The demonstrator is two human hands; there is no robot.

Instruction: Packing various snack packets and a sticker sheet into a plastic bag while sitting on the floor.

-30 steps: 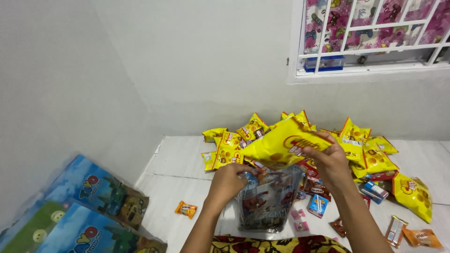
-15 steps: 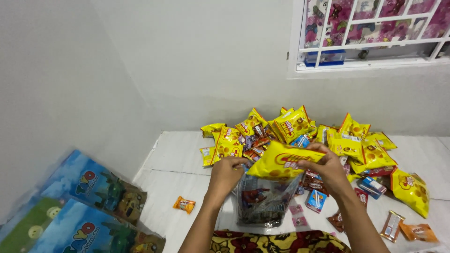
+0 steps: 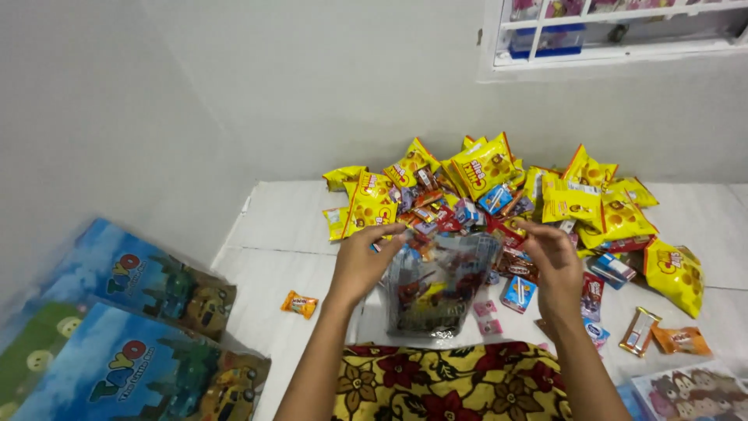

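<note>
Where the flowered cloth (image 3: 452,386) fills the near edge, a clear printed bag (image 3: 436,288) stands upright on the white floor (image 3: 280,226) just beyond it. Left hand (image 3: 360,261) and right hand (image 3: 552,261) flank its mouth, fingers curled and pinching the bag's top edges. Farther back lies a heap of yellow snack packets (image 3: 483,168) against the wall (image 3: 327,86); blue boxes (image 3: 117,335) sit left.

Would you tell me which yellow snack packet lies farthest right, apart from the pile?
The yellow snack packet alone on the floor, right of the right hand.
</note>
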